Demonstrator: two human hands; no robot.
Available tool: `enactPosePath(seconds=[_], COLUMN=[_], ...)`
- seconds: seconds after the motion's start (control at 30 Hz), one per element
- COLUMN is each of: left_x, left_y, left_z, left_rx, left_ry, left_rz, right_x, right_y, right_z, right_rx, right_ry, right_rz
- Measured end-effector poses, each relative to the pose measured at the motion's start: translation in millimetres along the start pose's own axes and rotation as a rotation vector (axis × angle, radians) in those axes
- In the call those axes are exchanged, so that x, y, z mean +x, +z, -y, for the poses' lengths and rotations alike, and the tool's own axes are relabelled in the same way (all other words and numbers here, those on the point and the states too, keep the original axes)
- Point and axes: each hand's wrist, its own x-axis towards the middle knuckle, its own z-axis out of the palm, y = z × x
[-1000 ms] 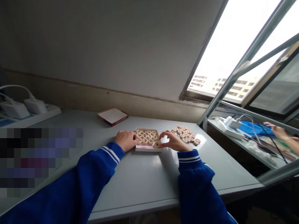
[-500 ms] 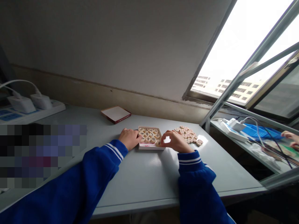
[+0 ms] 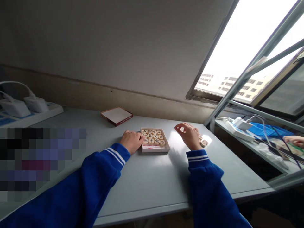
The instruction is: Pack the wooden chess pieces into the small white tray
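A shallow white box (image 3: 155,151) on the desk holds rows of round wooden Chinese chess pieces (image 3: 153,136) with dark characters. A pink-and-white strip of its floor shows along the near side. My left hand (image 3: 131,142) grips the box's left edge, thumb at the rim. To the right of the box, my right hand (image 3: 190,134) is over the loose pile, its fingers curved and apart. Light pieces show through the gap between thumb and forefinger; I see none held. Most of the pile is behind this hand, with a few loose pieces (image 3: 203,143) visible to its right.
The red-edged box lid (image 3: 117,116) lies inside up at the back of the grey desk (image 3: 147,183). A power strip (image 3: 55,109) with white plugs stands at far left. Beyond a metal post (image 3: 215,115), another desk carries a power strip (image 3: 239,130), cables and another person's hand (image 3: 294,140).
My right hand has left the chess piece at the box's near right corner and moved right, over the loose pile. That piece now sits in the near row. My left hand stays at the box.
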Motion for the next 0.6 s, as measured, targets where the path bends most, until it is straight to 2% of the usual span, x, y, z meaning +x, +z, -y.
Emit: enactPosePath(seconds=[0.03,0.1,0.23,0.4,0.6], left_x=[0,0,1,2,2], left_y=[-0.5,-1.3,-2.1,-1.7,-1.1], left_z=[0,0,0,2,2], left_rx=[0.005,0.008,-0.004,0.003,-0.012], left_ry=[0.003,0.008,0.002,0.010,-0.003], left_rz=[0.005,0.014,0.032,0.037,0.037], right_x=[2,6,7,5,4], right_y=[4,13,27,26,25], right_z=[-10,-29,-49,-43,-37], right_rx=[-0.062,-0.165,-0.255,-0.265,-0.101], right_ry=[0.073,0.169,0.166,0.057,-0.039], right_rz=[-0.028,0.014,0.110,0.132,0.119])
